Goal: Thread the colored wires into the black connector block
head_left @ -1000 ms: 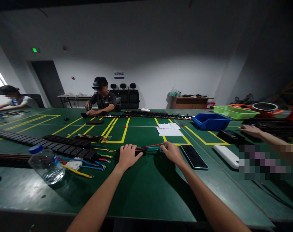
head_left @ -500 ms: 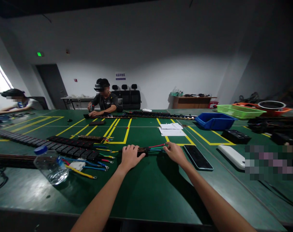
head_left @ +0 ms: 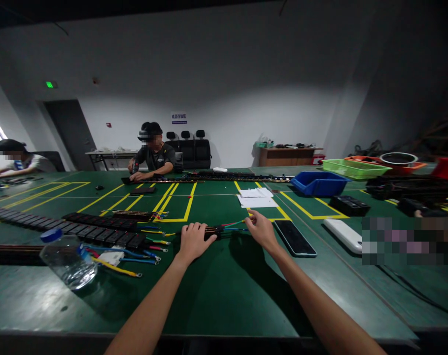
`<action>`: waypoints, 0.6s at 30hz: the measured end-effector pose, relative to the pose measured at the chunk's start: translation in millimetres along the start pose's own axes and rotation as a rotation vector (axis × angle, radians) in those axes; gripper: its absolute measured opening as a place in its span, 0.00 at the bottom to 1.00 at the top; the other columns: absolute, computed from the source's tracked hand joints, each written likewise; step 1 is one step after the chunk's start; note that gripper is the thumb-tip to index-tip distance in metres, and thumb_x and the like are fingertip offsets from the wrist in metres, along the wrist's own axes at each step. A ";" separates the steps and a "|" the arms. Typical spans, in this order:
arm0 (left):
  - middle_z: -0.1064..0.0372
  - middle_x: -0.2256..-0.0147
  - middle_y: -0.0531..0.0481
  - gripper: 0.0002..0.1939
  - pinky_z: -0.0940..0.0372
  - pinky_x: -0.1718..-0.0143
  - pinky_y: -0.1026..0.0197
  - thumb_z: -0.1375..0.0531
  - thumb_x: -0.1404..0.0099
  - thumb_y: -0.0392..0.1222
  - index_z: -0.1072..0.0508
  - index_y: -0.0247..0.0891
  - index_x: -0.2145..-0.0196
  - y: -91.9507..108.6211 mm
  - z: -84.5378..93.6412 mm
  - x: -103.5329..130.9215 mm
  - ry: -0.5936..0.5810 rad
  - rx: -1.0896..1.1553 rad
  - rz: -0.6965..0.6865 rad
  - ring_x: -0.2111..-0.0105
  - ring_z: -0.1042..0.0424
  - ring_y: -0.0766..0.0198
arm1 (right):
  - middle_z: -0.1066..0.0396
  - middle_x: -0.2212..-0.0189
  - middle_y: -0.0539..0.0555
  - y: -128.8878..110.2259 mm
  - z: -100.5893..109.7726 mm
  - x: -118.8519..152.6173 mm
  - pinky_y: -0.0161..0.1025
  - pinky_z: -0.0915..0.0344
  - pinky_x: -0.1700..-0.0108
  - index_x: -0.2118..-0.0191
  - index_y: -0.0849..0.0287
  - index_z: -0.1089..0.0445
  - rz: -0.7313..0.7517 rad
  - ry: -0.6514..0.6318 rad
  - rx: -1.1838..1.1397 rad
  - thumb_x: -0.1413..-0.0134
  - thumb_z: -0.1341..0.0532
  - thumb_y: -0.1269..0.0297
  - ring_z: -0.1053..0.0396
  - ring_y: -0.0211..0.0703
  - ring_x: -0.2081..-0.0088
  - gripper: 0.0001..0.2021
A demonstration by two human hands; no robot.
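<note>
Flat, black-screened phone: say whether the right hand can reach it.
Likely yes: the right hand is beside the phone, nothing between, though it seems to pinch a thin green wire.

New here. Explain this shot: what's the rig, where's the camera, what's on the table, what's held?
There is no machine: these are a person's two bare hands. The camera sits on that person's head, looking forward and down.

The left hand is closed over a dark strip; the right hand pinches a green wire coming from it.

Around them on the green table are a bottle, a phone, papers, a blue bin and coloured cables. A co-worker sits opposite.
</note>
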State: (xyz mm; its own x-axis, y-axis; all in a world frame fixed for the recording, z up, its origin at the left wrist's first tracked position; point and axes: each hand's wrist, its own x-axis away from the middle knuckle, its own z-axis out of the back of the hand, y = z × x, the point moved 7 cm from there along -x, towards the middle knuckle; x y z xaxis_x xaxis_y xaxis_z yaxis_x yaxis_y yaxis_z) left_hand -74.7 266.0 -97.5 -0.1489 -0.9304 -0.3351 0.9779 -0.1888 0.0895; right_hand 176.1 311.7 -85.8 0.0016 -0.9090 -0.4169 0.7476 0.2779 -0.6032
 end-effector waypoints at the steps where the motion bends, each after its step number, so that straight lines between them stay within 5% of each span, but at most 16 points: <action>1: 0.26 0.50 0.41 0.32 0.42 0.47 0.48 0.52 0.29 0.67 0.25 0.40 0.48 0.1 0.2 0.0 -0.005 0.006 -0.001 0.50 0.30 0.49 | 0.20 0.58 0.58 -0.7 -1.6 0.7 0.37 0.35 0.56 0.40 0.64 0.30 0.007 -0.019 0.015 0.36 0.44 0.63 0.23 0.48 0.57 0.22; 7: 0.26 0.49 0.42 0.31 0.42 0.46 0.47 0.51 0.29 0.67 0.26 0.40 0.47 -0.4 0.4 -0.5 -0.031 0.003 0.006 0.50 0.30 0.50 | 0.20 0.56 0.61 1.1 -12.2 7.6 0.42 0.33 0.55 0.42 0.61 0.28 -0.040 -0.193 0.199 0.35 0.43 0.59 0.23 0.55 0.53 0.20; 18: 0.26 0.50 0.40 0.30 0.42 0.48 0.47 0.51 0.29 0.66 0.25 0.40 0.47 -3.1 -1.1 -0.6 0.004 0.000 0.006 0.50 0.30 0.48 | 0.28 0.42 0.64 -4.7 -22.9 6.1 0.49 0.37 0.40 0.36 0.65 0.34 0.207 -0.152 0.088 0.34 0.44 0.59 0.31 0.56 0.41 0.25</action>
State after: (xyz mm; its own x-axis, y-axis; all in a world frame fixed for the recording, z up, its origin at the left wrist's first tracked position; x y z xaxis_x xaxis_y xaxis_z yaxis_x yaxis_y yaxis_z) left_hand -77.5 267.5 -98.6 -0.1423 -0.9304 -0.3378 0.9789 -0.1830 0.0914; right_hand 157.3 312.0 -101.1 0.2555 -0.8735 -0.4144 0.7757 0.4411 -0.4514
